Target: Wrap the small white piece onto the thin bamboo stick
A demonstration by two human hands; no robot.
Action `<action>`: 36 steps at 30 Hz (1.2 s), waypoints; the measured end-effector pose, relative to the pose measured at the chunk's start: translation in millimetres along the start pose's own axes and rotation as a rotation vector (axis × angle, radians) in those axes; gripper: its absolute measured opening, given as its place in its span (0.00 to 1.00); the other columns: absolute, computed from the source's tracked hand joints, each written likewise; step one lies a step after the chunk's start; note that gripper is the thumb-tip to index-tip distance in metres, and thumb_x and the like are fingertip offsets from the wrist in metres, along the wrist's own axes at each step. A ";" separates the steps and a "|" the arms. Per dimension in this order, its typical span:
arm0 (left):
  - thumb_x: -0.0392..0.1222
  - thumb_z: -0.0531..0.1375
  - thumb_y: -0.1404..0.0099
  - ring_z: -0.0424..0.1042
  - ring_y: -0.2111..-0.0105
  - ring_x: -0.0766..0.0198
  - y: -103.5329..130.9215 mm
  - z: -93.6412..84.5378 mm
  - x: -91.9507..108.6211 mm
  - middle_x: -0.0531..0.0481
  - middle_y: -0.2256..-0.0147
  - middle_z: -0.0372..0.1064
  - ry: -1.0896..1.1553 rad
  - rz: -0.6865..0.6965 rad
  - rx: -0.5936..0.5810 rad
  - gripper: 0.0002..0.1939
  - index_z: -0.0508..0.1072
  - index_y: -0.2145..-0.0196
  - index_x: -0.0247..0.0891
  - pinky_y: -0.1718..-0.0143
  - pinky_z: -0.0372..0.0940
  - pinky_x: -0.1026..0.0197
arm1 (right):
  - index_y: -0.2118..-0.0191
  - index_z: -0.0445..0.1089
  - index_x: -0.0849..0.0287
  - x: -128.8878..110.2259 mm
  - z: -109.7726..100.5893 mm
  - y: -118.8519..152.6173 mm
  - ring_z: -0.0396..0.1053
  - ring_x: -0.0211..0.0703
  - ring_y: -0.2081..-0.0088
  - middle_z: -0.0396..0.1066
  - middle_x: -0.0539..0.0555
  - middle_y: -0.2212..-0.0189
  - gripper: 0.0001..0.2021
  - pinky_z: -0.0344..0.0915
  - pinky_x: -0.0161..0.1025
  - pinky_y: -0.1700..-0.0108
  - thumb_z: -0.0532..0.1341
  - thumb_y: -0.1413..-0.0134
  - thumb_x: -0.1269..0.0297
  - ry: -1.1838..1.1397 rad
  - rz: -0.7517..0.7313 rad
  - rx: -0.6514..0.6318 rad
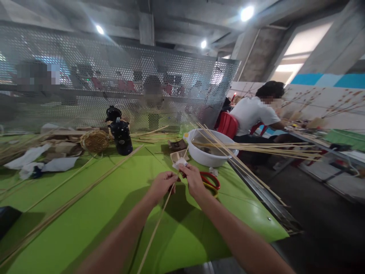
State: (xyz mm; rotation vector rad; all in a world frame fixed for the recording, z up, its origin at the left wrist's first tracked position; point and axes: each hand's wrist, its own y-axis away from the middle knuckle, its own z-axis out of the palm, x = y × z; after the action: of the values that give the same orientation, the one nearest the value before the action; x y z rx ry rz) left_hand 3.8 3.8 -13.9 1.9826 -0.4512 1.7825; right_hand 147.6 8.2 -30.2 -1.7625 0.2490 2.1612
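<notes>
A thin pale bamboo strip (156, 227) runs from the near table edge up between my two hands. My left hand (161, 186) pinches it near the middle of the view. Just to the right, my right hand (194, 179) grips a crumpled white piece, like tissue or cloth (180, 163), against the strip; the fingers hide part of that contact. Scissors with red and yellow handles (218, 183) lie beside my right wrist, partly covered by it. Beyond my fingers is a small brown-and-white patterned piece (174, 156) on the table.
A white basin (209, 160) with water stands at the back right, with long strips across its rim. A black bottle (122, 140) and woven basket (94, 142) stand back left. More strips (76, 197) cross the green table. A co-worker (251, 110) sits at right.
</notes>
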 end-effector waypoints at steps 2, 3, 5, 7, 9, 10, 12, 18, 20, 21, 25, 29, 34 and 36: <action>0.52 0.58 0.41 0.62 0.83 0.68 -1.9 0.0 -1.2 0.55 0.84 0.64 -0.016 0.032 -0.004 0.14 0.69 0.72 0.36 0.76 0.58 0.64 | 0.81 0.68 0.59 0.3 -1.0 -2.5 0.50 0.34 0.80 0.60 0.46 0.85 0.14 0.47 0.35 0.76 0.67 0.63 0.54 0.010 -0.013 0.019; 0.51 0.58 0.41 0.61 0.84 0.69 -2.1 0.8 -1.4 0.56 0.84 0.63 -0.028 0.039 -0.014 0.14 0.69 0.73 0.37 0.77 0.56 0.65 | 0.81 0.67 0.59 -0.3 -3.7 -5.4 0.50 0.34 0.80 0.59 0.46 0.85 0.14 0.46 0.35 0.77 0.67 0.63 0.54 0.011 -0.022 0.050; 0.50 0.58 0.41 0.60 0.85 0.69 -0.9 3.1 -0.6 0.56 0.85 0.63 -0.053 0.030 -0.052 0.13 0.68 0.74 0.37 0.78 0.54 0.65 | 0.81 0.67 0.58 -2.8 -11.3 -12.1 0.49 0.34 0.80 0.59 0.45 0.85 0.15 0.45 0.35 0.77 0.67 0.63 0.53 0.008 -0.038 0.108; 0.49 0.57 0.41 0.62 0.85 0.68 1.7 4.7 1.3 0.56 0.85 0.64 -0.067 -0.004 -0.097 0.13 0.68 0.75 0.37 0.78 0.55 0.65 | 0.79 0.67 0.58 -5.8 -17.5 -16.2 0.50 0.34 0.80 0.60 0.46 0.84 0.15 0.46 0.35 0.76 0.67 0.64 0.52 -0.001 -0.041 0.131; 0.49 0.57 0.41 0.64 0.83 0.67 4.1 4.7 3.5 0.55 0.83 0.66 -0.069 -0.039 -0.120 0.13 0.67 0.75 0.37 0.77 0.57 0.64 | 0.78 0.68 0.59 -7.7 -18.7 -15.7 0.51 0.34 0.80 0.62 0.46 0.83 0.15 0.47 0.35 0.76 0.67 0.63 0.52 -0.009 -0.042 0.136; 0.50 0.58 0.41 0.65 0.82 0.67 4.8 4.2 4.4 0.54 0.83 0.67 -0.064 -0.049 -0.122 0.13 0.68 0.74 0.37 0.76 0.58 0.64 | 0.78 0.69 0.59 -7.8 -17.3 -14.0 0.51 0.34 0.80 0.62 0.46 0.83 0.15 0.47 0.35 0.76 0.67 0.63 0.52 -0.012 -0.042 0.127; 0.51 0.57 0.40 0.65 0.82 0.67 5.0 2.7 5.6 0.54 0.82 0.67 -0.050 -0.037 -0.112 0.14 0.69 0.72 0.37 0.75 0.58 0.64 | 0.79 0.69 0.59 -6.5 -12.5 -9.8 0.50 0.33 0.80 0.62 0.46 0.83 0.15 0.47 0.35 0.76 0.68 0.63 0.53 -0.016 -0.042 0.085; 0.51 0.58 0.40 0.62 0.83 0.68 4.7 0.8 5.0 0.56 0.83 0.64 -0.091 0.025 -0.129 0.14 0.68 0.73 0.37 0.77 0.57 0.64 | 0.78 0.69 0.59 -3.6 -18.9 -19.1 0.50 0.33 0.81 0.61 0.45 0.84 0.14 0.45 0.35 0.76 0.67 0.62 0.53 -0.042 -0.054 0.117; 0.51 0.58 0.40 0.62 0.83 0.68 7.0 1.5 5.4 0.56 0.83 0.64 -0.110 0.015 -0.184 0.14 0.67 0.74 0.37 0.77 0.58 0.64 | 0.78 0.69 0.58 -6.1 -30.3 -29.2 0.51 0.33 0.81 0.62 0.45 0.83 0.13 0.47 0.35 0.76 0.68 0.63 0.54 -0.049 -0.095 0.202; 0.52 0.58 0.40 0.63 0.83 0.68 8.2 1.6 6.0 0.56 0.83 0.64 -0.119 0.011 -0.216 0.14 0.67 0.74 0.37 0.77 0.58 0.64 | 0.79 0.68 0.58 -7.7 -35.9 -33.9 0.52 0.33 0.81 0.63 0.45 0.83 0.14 0.48 0.35 0.76 0.68 0.63 0.54 -0.065 -0.120 0.234; 0.52 0.59 0.41 0.65 0.81 0.67 8.6 -3.0 10.0 0.54 0.81 0.66 -0.097 0.016 -0.225 0.15 0.70 0.73 0.36 0.75 0.61 0.63 | 0.75 0.68 0.58 -13.4 -47.9 -42.5 0.55 0.34 0.80 0.66 0.47 0.80 0.15 0.50 0.35 0.76 0.68 0.62 0.52 -0.155 -0.164 0.296; 0.51 0.61 0.42 0.60 0.79 0.70 -0.1 -19.2 11.8 0.55 0.79 0.62 0.028 0.147 0.136 0.14 0.75 0.70 0.36 0.74 0.58 0.66 | 0.73 0.70 0.58 -16.1 -38.5 -29.1 0.57 0.36 0.79 0.67 0.49 0.79 0.16 0.52 0.36 0.75 0.64 0.56 0.48 -0.052 -0.112 0.203; 0.51 0.61 0.42 0.53 0.82 0.72 -11.5 -43.7 10.8 0.58 0.83 0.56 0.234 0.239 0.373 0.15 0.75 0.69 0.35 0.79 0.52 0.67 | 0.80 0.70 0.59 -17.6 -14.2 1.4 0.56 0.36 0.78 0.63 0.48 0.83 0.17 0.51 0.36 0.74 0.66 0.57 0.49 0.161 -0.002 -0.167; 0.52 0.61 0.42 0.54 0.83 0.72 -13.4 -49.3 10.8 0.57 0.84 0.56 0.237 0.261 0.401 0.15 0.74 0.71 0.35 0.80 0.51 0.67 | 0.80 0.71 0.59 -17.3 -5.5 11.9 0.55 0.36 0.78 0.62 0.48 0.83 0.18 0.50 0.36 0.73 0.65 0.55 0.48 0.229 0.044 -0.345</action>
State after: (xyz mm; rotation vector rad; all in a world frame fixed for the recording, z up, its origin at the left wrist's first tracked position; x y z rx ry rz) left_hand -30.0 41.3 -0.7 1.9966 -0.3019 2.3970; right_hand 151.2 -7.3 -15.5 -2.2162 -0.0357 2.1302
